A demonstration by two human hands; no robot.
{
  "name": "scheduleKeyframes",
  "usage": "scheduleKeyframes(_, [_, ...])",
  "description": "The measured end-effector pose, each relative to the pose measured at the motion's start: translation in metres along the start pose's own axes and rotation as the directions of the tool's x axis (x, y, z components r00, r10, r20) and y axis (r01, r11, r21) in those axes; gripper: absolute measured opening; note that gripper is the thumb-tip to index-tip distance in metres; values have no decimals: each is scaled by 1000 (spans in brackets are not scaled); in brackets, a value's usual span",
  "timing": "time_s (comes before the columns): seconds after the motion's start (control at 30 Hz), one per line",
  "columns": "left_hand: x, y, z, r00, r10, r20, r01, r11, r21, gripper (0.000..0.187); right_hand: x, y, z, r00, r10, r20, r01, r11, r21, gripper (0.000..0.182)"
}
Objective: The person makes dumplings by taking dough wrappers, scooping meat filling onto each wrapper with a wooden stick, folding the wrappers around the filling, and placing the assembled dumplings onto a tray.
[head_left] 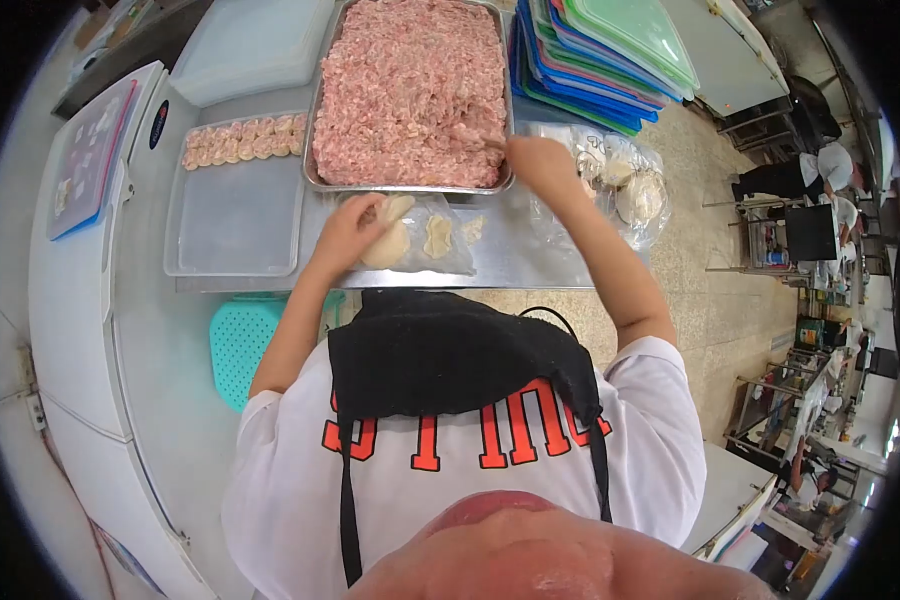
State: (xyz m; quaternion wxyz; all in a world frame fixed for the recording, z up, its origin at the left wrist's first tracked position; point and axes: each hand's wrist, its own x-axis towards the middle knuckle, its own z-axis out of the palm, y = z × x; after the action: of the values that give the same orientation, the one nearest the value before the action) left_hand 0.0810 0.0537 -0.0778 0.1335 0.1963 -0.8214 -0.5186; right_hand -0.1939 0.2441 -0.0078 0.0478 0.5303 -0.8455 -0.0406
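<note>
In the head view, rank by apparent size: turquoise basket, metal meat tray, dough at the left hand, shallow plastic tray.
1. Metal meat tray
2. Shallow plastic tray
3. Turquoise basket, partly hidden
4. Dough at the left hand, partly covered

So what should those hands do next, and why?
Probably the right hand should bring some minced meat to the pale dough round: the left hand holds that round, and the right is at the edge of the tray.
</note>
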Motion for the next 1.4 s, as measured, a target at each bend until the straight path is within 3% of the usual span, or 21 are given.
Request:
scheduleKeyframes(0.03, [-2, -1, 2, 994, 61, 89, -77, 981, 180, 52, 2, -8, 12, 999, 5, -38, -2, 998, 62, 20])
scheduleKeyframes(0.07, [-6, -3, 5, 994, 59, 88, -74, 981, 178, 52, 4, -8, 21, 999, 3, -36, -1, 998, 62, 20])
scheduleKeyframes(0.13, [-16, -8, 15, 936, 273, 220, -350, 769, 535, 64, 6, -15, 19, 997, 68, 45, -72, 991, 109, 15])
scheduleKeyframes(0.17, [-14, -12, 16, 940, 282, 194, -342, 802, 490, 50, 4, -16, 17, 997, 67, 44, -71, 992, 108, 15])
scheduleKeyframes(0.23, [-1, -31, 15, 966, 227, 124, -258, 873, 413, 43, -4, -24, 3, 945, -74, -319, 96, 994, 54, 12])
scheduleKeyframes(0.33, [4, -22, -5, 996, 69, 52, -79, 971, 224, 31, -15, -57, -10, 900, -118, -419, 207, 963, 174, 19])
scheduleKeyframes(0.4, [3, -20, -27, 978, -86, 191, 62, 990, 128, 29, -24, -78, 1, 900, -263, -348, 381, 862, 333, 26])
scheduleKeyframes(0.43, [1, -24, -30, 981, -78, 176, 53, 989, 140, 29, -28, -91, 10, 899, -266, -348, 385, 860, 336, 26])
scheduleKeyframes(0.5, [-2, -28, -35, 987, -16, 160, -12, 985, 174, 29, -34, -113, 32, 928, -350, -125, 351, 716, 603, 29])
scheduleKeyframes(0.57, [-3, -25, -37, 987, 53, 150, -84, 975, 207, 28, -38, -118, 56, 907, -408, -103, 390, 720, 574, 28])
scheduleKeyframes(0.63, [-6, -14, -34, 997, 24, -77, -15, 993, 117, 27, -38, -115, 71, 876, -464, -132, 449, 685, 574, 23])
scheduleKeyframes(0.67, [-8, -8, -35, 997, 26, -77, -17, 993, 117, 27, -36, -107, 77, 876, -463, -132, 449, 686, 573, 23])
scheduleKeyframes(0.83, [-9, 0, -34, 993, -117, -19, 110, 972, -209, 24, -30, -83, 51, 924, -369, 99, 148, 585, 798, 21])
scheduleKeyframes(0.87, [-8, -10, -29, 992, -121, -25, 113, 971, -208, 24, -28, -80, 43, 930, -341, 136, 89, 569, 818, 22])
scheduleKeyframes(0.93, [-7, -28, -20, 997, -39, -72, 52, 978, 202, 28, -26, -79, 21, 930, -311, 196, 41, 617, 786, 23])
scheduleKeyframes(0.97, [-10, -30, -18, 997, -40, -73, 54, 978, 203, 28, -25, -77, 11, 935, -296, 194, 49, 652, 757, 23])
scheduleKeyframes(1.03, [-18, -21, -12, 952, 275, -134, -163, 827, 538, 37, -25, -75, -5, 942, -274, 194, 50, 687, 725, 23])
scheduleKeyframes(1.13, [-26, -17, -1, 919, 394, -16, -352, 838, 417, 42, -24, -77, -14, 954, -274, 120, 125, 731, 671, 24])
scheduleKeyframes(1.2, [-28, -15, 8, 933, 358, 45, -343, 841, 418, 38, -19, -82, -12, 929, -369, -12, 276, 673, 686, 25])
scheduleKeyframes(1.37, [-18, -33, 10, 945, 308, 108, -325, 864, 384, 27, -15, -94, -3, 936, -344, -71, 281, 612, 740, 25])
scheduleKeyframes(1.4, [-17, -25, 5, 978, 195, 68, -206, 940, 270, 21, -14, -91, -4, 934, -334, -130, 316, 596, 739, 25])
